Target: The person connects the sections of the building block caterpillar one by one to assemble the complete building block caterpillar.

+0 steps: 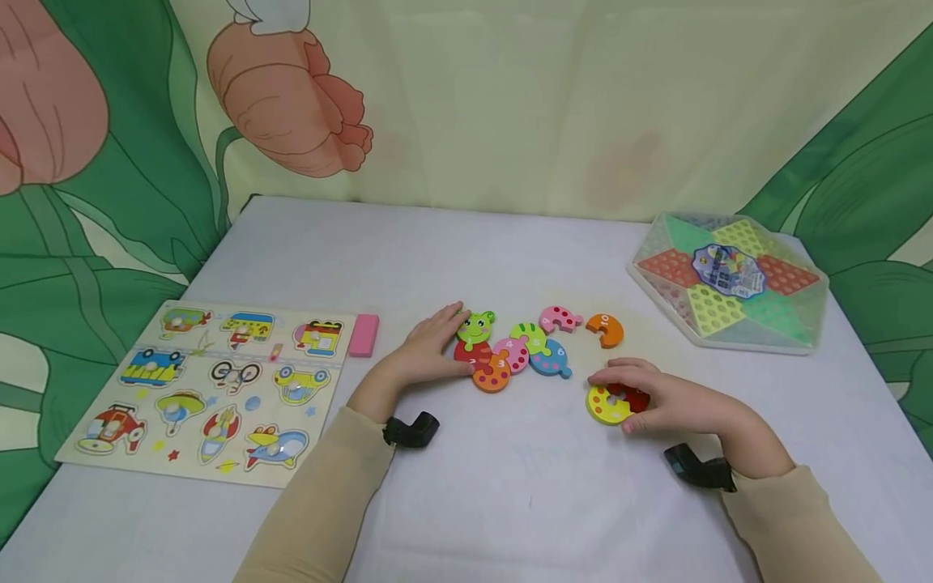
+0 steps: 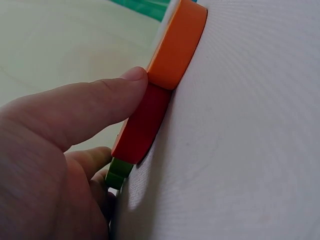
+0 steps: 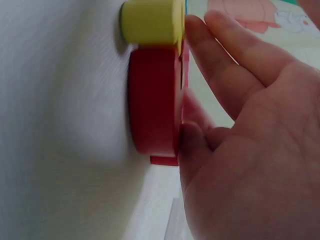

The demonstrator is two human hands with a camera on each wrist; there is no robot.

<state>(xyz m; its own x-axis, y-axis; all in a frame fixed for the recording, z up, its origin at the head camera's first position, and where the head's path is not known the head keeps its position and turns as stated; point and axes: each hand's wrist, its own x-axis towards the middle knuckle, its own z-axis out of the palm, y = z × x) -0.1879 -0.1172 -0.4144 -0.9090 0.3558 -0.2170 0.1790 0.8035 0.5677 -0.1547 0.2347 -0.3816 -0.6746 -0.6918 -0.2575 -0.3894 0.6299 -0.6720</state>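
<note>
A caterpillar of flat number puzzle pieces lies on the white tabletop, with a smiling green head piece [image 1: 475,327] at its left end. My left hand [image 1: 430,344] lies against that end, fingers by the head and thumb at the edge of a red piece [image 2: 145,122]. An orange piece [image 1: 492,376], pink piece [image 1: 514,354], green striped piece [image 1: 526,334] and blue piece [image 1: 550,359] follow. My right hand [image 1: 666,397] holds a dark red puzzle piece [image 3: 155,100], partly hidden under its fingers, beside a yellow piece [image 1: 605,406].
A pink spotted piece [image 1: 560,318] and an orange piece marked 10 [image 1: 607,330] lie apart behind. On the left are a vehicle puzzle board [image 1: 211,385] and a pink block [image 1: 364,335]. A clear-lidded game box [image 1: 729,283] stands at back right.
</note>
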